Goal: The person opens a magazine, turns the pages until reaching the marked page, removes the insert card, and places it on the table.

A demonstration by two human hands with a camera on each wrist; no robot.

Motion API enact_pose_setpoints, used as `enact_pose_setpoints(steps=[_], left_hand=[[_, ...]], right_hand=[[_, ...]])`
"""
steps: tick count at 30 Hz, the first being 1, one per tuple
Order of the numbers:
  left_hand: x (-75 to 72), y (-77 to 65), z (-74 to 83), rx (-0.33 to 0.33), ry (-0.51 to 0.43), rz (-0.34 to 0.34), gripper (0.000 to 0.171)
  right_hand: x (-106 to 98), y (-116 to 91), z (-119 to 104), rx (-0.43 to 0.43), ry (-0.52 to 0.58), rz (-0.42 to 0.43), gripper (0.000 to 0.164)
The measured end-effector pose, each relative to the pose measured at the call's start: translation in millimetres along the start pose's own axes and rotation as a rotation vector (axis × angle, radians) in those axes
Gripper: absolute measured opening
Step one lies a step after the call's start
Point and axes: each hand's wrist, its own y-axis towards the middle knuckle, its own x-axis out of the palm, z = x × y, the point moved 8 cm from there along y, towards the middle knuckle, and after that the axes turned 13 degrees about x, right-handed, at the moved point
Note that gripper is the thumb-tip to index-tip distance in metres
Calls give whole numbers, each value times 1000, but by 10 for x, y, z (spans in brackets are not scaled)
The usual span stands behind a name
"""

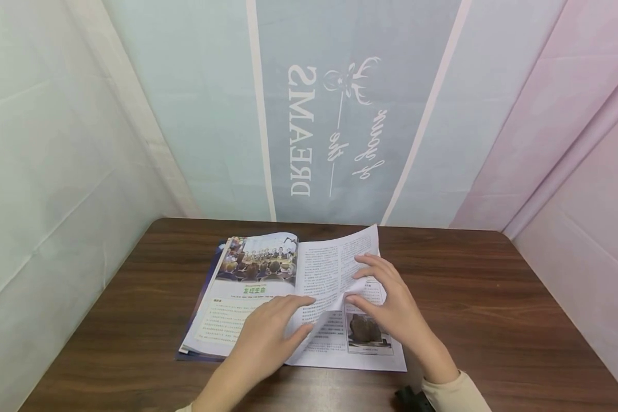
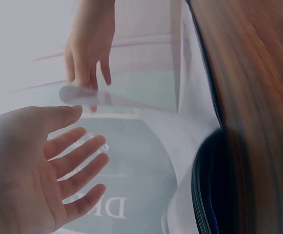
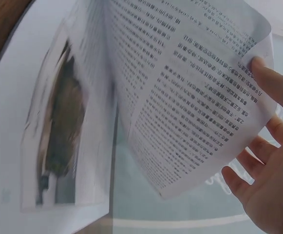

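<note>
An open magazine (image 1: 226,320) lies on the table, with a crowd photo and green heading on its left page. A printed page (image 1: 319,269) is lifted and bent upward from the right half. My right hand (image 1: 391,297) pinches this page at its outer edge; in the right wrist view the thumb (image 3: 260,66) lies on the printed side, the other fingers behind. Below the raised page shows another page with a dark, rock-like picture (image 1: 365,331). Over the magazine's middle is my left hand (image 1: 270,329), its fingers loosely spread with nothing between them in the left wrist view.
The dark wood table (image 1: 494,309) extends to both sides of the magazine. Behind it hangs a pale fabric backdrop (image 1: 211,114) with mirrored lettering, and light cloth walls (image 1: 46,200) stand at the sides. A black strap (image 1: 412,399) sits by the right cuff.
</note>
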Motion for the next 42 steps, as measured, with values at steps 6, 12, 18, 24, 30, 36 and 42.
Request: enact_pose_setpoints(steps=[6,12,18,24,30,36,42], left_hand=[[3,67,87,38,-54,56,41],[-28,98,138,89,-78,145,41],[-66,89,162,110,-58,207,39],[-114,63,150,108,-13,235,42],[-173,24,70,73,20,253,45],[-227,-42,-46,25,41,251,51],[-307,-207,-261,-99,55,242,58]], right_hand=[[54,39,-139,-47,13,16,45],[81,43,-265,-77,-18,36,44],[59,-4,-351,-127,-47,66,47],[38,-38,-426,-178,-52,79,54],[-6,-71,-442,-151,-20,62,54],[-65,-117,-447,-171,-11,64,53],[-110,-238,-256,-58,-80,3,51]])
